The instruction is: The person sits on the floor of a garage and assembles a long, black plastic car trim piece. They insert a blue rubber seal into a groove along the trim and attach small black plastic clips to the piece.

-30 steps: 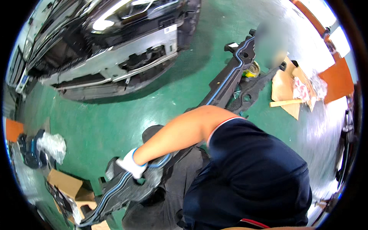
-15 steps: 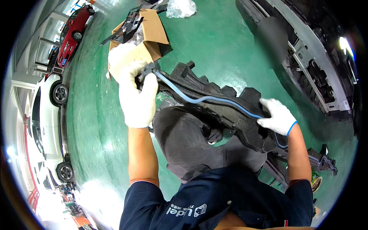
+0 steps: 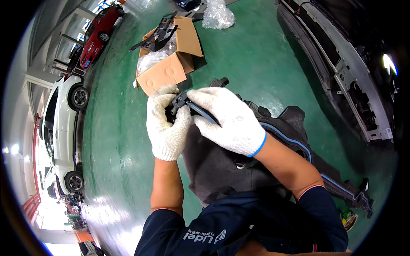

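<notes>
Both my hands wear white knitted gloves. My left hand (image 3: 167, 128) is closed, its thumb and fingers pinching a small black connector (image 3: 180, 100). Right beside it, my right hand (image 3: 235, 121) pinches the blue tube (image 3: 203, 113) just behind that connector. Farther along, the same tube (image 3: 294, 142) lies on a long black moulded foam part (image 3: 294, 117), which stretches away to the lower right. My right hand and forearm cover much of the foam part's middle. Its far tip (image 3: 220, 82) shows above my right hand.
An open cardboard box (image 3: 164, 72) with black trim pieces and clear wrap stands ahead on the green floor. Clear plastic wrap (image 3: 218, 15) lies beyond it. A large car body part (image 3: 337, 72) stands at the right. Parked cars (image 3: 60, 123) line the left. A tape roll (image 3: 350, 222) lies lower right.
My right hand has left the foam part's right side and come over to the tube end beside my left hand. My left hand, still holding the connector, sits slightly lower and farther right.
</notes>
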`<state>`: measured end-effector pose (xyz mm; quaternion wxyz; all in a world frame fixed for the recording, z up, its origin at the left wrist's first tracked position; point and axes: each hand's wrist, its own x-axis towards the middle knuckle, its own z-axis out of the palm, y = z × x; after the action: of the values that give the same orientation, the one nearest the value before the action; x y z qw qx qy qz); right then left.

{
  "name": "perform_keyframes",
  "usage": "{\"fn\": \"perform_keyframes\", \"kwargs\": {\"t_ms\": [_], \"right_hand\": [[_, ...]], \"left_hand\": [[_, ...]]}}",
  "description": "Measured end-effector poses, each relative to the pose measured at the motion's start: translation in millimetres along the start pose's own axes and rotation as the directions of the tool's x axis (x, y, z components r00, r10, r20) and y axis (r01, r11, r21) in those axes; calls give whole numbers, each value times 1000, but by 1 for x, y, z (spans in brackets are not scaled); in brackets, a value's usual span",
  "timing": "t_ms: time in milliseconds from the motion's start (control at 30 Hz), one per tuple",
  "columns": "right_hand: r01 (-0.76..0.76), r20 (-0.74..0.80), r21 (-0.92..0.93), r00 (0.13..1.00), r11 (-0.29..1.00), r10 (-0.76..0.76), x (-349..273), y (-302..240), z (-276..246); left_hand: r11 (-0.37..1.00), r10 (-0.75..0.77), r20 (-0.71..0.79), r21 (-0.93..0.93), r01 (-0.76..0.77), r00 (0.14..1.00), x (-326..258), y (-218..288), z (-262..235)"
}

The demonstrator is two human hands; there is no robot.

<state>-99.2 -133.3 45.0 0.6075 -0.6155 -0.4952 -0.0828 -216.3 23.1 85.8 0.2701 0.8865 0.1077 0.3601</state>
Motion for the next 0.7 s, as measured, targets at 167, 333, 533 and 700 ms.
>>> {"fn": "perform_keyframes", "kwargs": {"t_ms": [167, 333, 533, 700], "right_hand": [[-70, -38, 127, 996, 989, 75, -1, 3, 21], [-435, 40, 478, 879, 763, 476, -12, 9, 26], [-585, 152, 557, 770, 590, 620, -23, -6, 19], [-592, 248, 610, 774, 527, 582, -33, 7, 19]], "left_hand": [[987, -54, 21, -147, 56, 998, -7, 0, -5], [956, -170, 40, -237, 175, 985, -27, -3, -4], [791, -148, -24, -603, 103, 989, -64, -36, 19], [640, -218, -11, -757, 135, 976, -73, -37, 31]]}}
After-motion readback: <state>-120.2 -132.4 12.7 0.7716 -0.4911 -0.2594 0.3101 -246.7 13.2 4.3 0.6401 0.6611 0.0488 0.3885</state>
